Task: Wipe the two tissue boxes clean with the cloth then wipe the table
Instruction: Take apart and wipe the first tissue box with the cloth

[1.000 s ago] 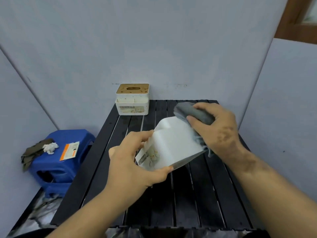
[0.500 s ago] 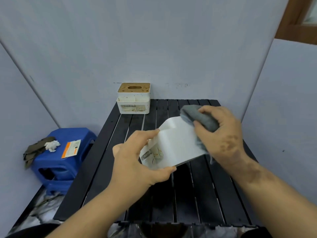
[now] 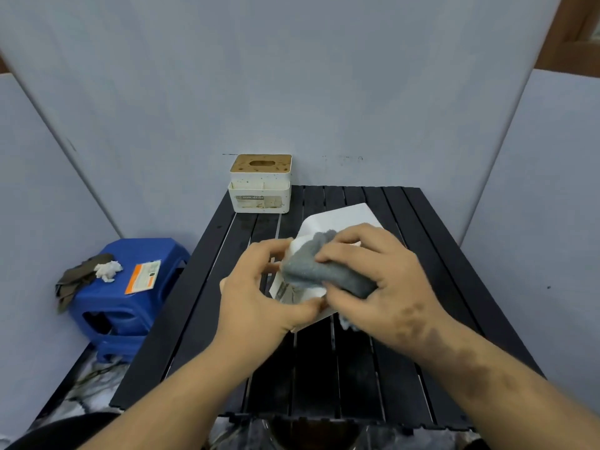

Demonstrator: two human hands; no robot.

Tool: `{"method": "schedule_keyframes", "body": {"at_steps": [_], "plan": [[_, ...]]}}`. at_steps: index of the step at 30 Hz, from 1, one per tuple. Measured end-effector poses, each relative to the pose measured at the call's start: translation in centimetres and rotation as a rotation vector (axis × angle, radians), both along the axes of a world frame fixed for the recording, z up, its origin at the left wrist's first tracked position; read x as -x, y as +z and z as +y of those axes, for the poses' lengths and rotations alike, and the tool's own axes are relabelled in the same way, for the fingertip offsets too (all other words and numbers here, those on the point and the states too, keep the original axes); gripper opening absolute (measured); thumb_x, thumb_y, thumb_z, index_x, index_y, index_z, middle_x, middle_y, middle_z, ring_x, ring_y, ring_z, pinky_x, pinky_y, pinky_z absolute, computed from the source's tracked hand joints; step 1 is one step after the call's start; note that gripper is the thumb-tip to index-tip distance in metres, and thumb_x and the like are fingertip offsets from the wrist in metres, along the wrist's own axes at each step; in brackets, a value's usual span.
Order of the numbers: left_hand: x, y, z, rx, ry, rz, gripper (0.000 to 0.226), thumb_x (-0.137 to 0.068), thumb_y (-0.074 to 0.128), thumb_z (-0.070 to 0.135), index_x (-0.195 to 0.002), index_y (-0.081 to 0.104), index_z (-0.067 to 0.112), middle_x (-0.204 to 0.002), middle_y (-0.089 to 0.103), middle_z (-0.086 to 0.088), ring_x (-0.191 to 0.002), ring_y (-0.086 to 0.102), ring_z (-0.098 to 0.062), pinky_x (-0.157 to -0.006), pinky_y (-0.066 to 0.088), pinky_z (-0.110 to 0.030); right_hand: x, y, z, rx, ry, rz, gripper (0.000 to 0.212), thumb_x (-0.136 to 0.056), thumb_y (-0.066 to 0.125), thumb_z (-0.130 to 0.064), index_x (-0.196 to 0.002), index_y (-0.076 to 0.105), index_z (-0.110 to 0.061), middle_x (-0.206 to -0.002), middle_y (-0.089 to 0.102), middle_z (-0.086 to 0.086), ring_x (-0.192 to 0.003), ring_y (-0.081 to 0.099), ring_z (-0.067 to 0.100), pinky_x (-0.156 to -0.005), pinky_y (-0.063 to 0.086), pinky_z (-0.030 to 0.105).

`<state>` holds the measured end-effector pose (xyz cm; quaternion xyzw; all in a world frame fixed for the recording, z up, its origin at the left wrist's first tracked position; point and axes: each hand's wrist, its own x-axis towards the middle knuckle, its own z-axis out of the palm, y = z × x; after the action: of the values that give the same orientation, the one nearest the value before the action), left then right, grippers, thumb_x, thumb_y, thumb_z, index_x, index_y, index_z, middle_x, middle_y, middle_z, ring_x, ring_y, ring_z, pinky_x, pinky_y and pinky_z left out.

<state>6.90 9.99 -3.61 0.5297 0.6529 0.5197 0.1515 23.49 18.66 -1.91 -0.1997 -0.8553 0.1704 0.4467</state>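
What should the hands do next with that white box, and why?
Probably drag the grey cloth on along the white tissue box: the right hand presses it near the end the left hand grips, and the far end looks uncovered.

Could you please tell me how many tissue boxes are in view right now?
2. One box is held over the table in the left hand, partly hidden by the cloth; the other box stands at the table's far-left corner.
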Motion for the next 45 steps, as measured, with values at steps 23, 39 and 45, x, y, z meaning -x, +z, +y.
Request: {"method": "schedule_keyframes", "body": {"at_steps": [23, 39, 45], "plan": [[0.6, -0.2, 0.7, 0.037, 0.049, -0.031, 0.066, -0.046, 0.086, 0.052, -0.107, 0.061, 0.045, -0.106, 0.067, 0.025, -0.098, 0.065, -0.002, -0.086, 0.051, -0.032, -0.6, -1.3, -0.7, -0.054, -0.097, 0.028, 0.030, -0.076, 0.076, -0.014, -0.106, 0.076, -0.018, -0.108, 0.066, -0.004, -0.093, 0.061, 0.019, -0.087, 0.049, 0.027], [0.1, -0.7, 0.4, 0.042, -0.039, 0.117, 0.075, -0.047, 0.088, 0.050, -0.116, 0.057, 0.050, -0.116, 0.064, 0.027, -0.117, 0.056, -0.018, -0.088, 0.045, -0.030, -1.9, -0.7, 4.5, 0.225, -0.347, 0.218, 0.026, -0.084, 0.077, -0.023, -0.108, 0.070, -0.029, -0.107, 0.060, -0.017, -0.098, 0.062, 0.014, -0.089, 0.054, 0.043], [-0.3, -0.7, 0.2, -0.022, -0.069, 0.159, 0.068, -0.050, 0.087, 0.049, -0.113, 0.059, 0.044, -0.111, 0.068, 0.017, -0.110, 0.062, -0.018, -0.093, 0.050, -0.049, 1.6, -0.6, -0.2, -0.005, -0.219, 0.057, 0.036, -0.077, 0.076, -0.017, -0.112, 0.069, -0.019, -0.110, 0.059, 0.000, -0.098, 0.057, 0.024, -0.088, 0.047, 0.031]]}}
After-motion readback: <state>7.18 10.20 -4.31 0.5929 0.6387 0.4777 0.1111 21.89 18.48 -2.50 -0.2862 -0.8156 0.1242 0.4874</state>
